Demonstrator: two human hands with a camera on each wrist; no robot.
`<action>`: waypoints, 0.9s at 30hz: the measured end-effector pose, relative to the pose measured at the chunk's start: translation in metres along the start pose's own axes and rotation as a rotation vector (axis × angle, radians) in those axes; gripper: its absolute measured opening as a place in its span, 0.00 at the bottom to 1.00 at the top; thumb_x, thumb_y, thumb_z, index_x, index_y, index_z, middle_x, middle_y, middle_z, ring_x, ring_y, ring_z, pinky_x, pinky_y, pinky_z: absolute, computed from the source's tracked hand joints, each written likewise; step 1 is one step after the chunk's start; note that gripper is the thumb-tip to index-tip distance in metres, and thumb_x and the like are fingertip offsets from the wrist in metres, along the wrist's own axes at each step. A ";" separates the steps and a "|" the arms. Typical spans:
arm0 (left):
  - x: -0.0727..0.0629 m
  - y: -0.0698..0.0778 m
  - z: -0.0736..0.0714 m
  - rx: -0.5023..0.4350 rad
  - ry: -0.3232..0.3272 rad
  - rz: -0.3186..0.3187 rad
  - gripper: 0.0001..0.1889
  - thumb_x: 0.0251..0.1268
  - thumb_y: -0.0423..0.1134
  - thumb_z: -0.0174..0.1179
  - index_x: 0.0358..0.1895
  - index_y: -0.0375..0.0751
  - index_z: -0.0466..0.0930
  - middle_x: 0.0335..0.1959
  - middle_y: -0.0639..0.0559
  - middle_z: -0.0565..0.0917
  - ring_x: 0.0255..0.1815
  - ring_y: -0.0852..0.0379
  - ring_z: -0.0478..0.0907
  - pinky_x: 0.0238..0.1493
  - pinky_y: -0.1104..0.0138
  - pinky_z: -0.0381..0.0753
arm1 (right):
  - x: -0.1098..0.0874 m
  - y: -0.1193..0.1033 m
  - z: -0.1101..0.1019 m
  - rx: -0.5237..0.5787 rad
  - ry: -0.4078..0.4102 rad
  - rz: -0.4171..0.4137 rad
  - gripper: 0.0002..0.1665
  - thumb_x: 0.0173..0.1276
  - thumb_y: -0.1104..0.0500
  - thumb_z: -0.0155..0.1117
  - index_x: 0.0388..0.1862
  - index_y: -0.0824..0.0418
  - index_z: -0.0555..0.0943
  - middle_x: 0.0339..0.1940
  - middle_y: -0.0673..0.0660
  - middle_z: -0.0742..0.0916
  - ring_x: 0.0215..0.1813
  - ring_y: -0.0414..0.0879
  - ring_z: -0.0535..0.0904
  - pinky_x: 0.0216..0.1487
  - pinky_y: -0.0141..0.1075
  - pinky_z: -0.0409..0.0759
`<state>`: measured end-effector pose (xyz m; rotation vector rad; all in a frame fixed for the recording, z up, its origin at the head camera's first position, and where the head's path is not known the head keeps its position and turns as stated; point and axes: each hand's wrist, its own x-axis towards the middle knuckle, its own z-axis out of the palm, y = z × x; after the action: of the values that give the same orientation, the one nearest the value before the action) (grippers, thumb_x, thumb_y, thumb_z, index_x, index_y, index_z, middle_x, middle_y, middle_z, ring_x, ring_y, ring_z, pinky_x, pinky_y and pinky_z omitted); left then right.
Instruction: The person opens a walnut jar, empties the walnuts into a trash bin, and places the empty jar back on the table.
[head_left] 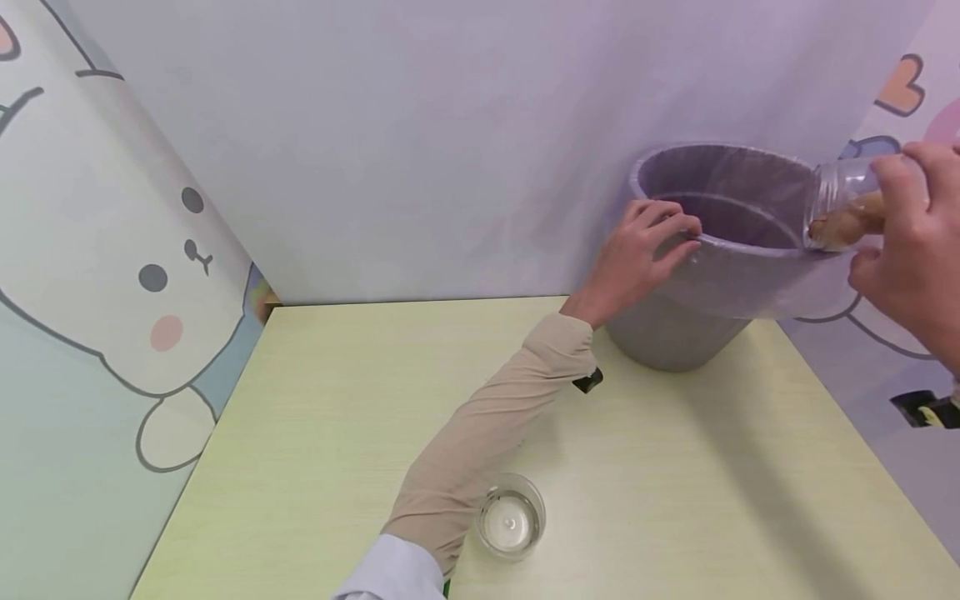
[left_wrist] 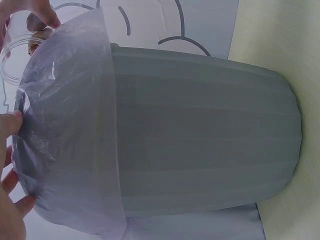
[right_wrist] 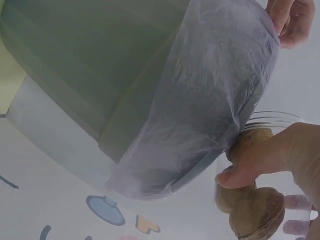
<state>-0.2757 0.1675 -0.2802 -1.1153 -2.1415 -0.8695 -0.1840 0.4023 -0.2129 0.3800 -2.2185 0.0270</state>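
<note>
A grey trash bin (head_left: 667, 337) lined with a thin translucent plastic bag (head_left: 757, 279) stands at the back right of the table. My left hand (head_left: 637, 250) grips its near-left rim, fingers curled over the edge and the folded bag. In my right hand (head_left: 918, 242) is a clear jar (head_left: 828, 187), tipped on its side with its mouth at the bin's right rim. Several walnuts (right_wrist: 257, 212) lie inside the jar, some close to its mouth. The left wrist view shows the bag (left_wrist: 75, 125) hanging down over the bin's outside. The bottom of the bin's inside is hidden.
A small clear glass cup (head_left: 510, 521) sits on the pale wooden table (head_left: 337, 400) near the front, beside my left forearm. A plain pale wall (head_left: 420, 150) rises behind, and panels printed with cartoon figures (head_left: 172, 250) border the left and right sides.
</note>
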 end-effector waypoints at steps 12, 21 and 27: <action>-0.001 0.002 -0.001 0.016 0.006 0.010 0.11 0.65 0.45 0.61 0.47 0.48 0.84 0.49 0.55 0.78 0.57 0.56 0.67 0.58 0.78 0.60 | -0.001 -0.002 0.000 -0.018 -0.010 -0.028 0.41 0.40 0.80 0.51 0.60 0.72 0.64 0.62 0.75 0.67 0.67 0.67 0.59 0.70 0.52 0.51; -0.003 0.003 -0.001 -0.003 0.019 0.009 0.10 0.65 0.45 0.60 0.46 0.48 0.84 0.48 0.55 0.78 0.56 0.56 0.67 0.57 0.77 0.62 | -0.003 -0.004 0.001 -0.033 -0.014 0.042 0.43 0.43 0.82 0.56 0.63 0.68 0.63 0.66 0.70 0.66 0.68 0.64 0.59 0.65 0.54 0.61; -0.003 0.002 -0.001 -0.006 0.020 0.011 0.10 0.65 0.45 0.60 0.46 0.48 0.84 0.48 0.55 0.78 0.56 0.57 0.66 0.58 0.78 0.61 | -0.002 -0.002 0.003 -0.001 0.031 0.031 0.38 0.48 0.79 0.58 0.62 0.69 0.65 0.63 0.71 0.68 0.65 0.65 0.62 0.64 0.53 0.63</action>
<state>-0.2720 0.1663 -0.2808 -1.1165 -2.1160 -0.8794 -0.1847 0.4007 -0.2163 0.3418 -2.1941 0.0478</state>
